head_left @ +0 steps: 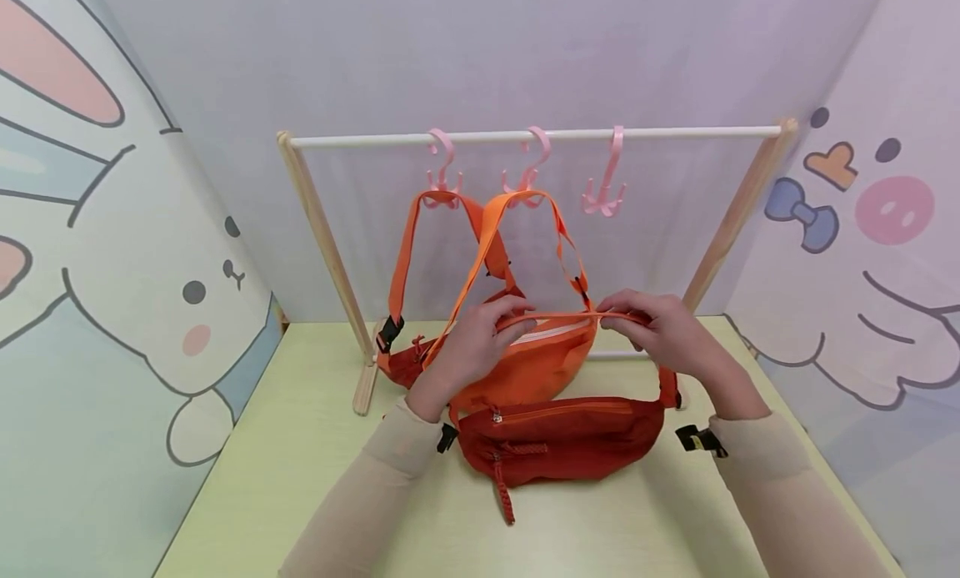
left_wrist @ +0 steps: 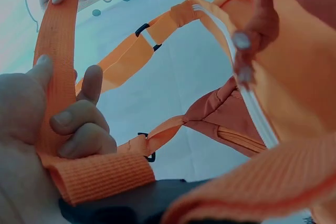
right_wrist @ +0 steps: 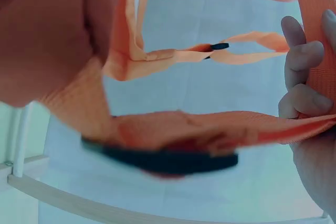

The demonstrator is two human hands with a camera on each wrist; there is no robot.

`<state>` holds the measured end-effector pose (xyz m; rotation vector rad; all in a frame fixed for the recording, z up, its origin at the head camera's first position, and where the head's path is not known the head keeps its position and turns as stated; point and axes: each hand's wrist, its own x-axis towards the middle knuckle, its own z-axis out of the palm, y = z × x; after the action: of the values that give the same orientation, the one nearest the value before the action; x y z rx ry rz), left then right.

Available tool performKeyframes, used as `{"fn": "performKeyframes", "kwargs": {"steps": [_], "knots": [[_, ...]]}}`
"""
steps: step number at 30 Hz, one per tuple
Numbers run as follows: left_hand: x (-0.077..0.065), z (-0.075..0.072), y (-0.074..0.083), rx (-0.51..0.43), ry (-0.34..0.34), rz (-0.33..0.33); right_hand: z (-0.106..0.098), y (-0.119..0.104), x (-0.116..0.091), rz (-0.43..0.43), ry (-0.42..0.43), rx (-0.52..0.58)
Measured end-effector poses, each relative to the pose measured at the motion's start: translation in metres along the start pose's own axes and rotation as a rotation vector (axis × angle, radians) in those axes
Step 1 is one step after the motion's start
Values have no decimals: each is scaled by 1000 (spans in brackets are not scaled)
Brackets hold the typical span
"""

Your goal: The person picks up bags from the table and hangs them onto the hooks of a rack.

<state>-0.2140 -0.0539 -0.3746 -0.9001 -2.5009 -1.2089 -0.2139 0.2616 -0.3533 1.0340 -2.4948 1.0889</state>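
Observation:
Both hands hold the orange strap (head_left: 564, 315) of a dark red waist bag (head_left: 562, 440), stretching it level between them. My left hand (head_left: 480, 338) pinches its left part; in the left wrist view, thumb and curled fingers close about the webbing (left_wrist: 58, 45). To the right, my right hand (head_left: 667, 329) grips the same strap, as the right wrist view also shows with its fingers (right_wrist: 304, 56) on the band. Below the hands, the red bag has zips and a braided pull. Just behind it hangs a bright orange waist bag (head_left: 525, 369), partly covered by the left hand.
A rack with a white rail (head_left: 345, 141) and wooden legs stands at the back. Three pink hooks hang there; the right hook (head_left: 603, 186) bears no bag. Another red bag (head_left: 408, 365) hangs from the left hook (head_left: 442, 165), the orange one from the middle hook (head_left: 532, 165).

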Motion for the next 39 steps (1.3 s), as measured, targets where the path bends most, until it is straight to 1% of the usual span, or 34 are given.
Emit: {"fn": "performKeyframes", "kwargs": {"steps": [3, 5, 10, 15, 19, 22, 24, 32, 36, 39], "knots": [[3, -2, 2, 10, 12, 29, -4, -2, 2, -23, 16, -15], [4, -4, 4, 20, 18, 47, -6, -3, 4, -55, 32, -32], [8, -6, 10, 61, 32, 74, -10, -5, 8, -112, 79, -59], [15, -9, 16, 92, 46, 92, -15, -9, 12, -117, 122, -95], [22, -12, 21, 120, 64, 84, -20, -14, 16, -112, 161, -137], [28, -15, 26, 150, 89, 64, -23, -17, 20, -116, 201, -161], [33, -17, 30, 170, 110, 63, -25, -19, 23, -124, 228, -176], [52, -24, 41, 218, 202, 111, -33, -25, 34, -147, 314, -246], [60, -26, 46, 248, 253, 104, -38, -29, 40, -135, 353, -288], [67, -28, 50, 263, 280, 83, -41, -32, 46, -123, 372, -319]]}}
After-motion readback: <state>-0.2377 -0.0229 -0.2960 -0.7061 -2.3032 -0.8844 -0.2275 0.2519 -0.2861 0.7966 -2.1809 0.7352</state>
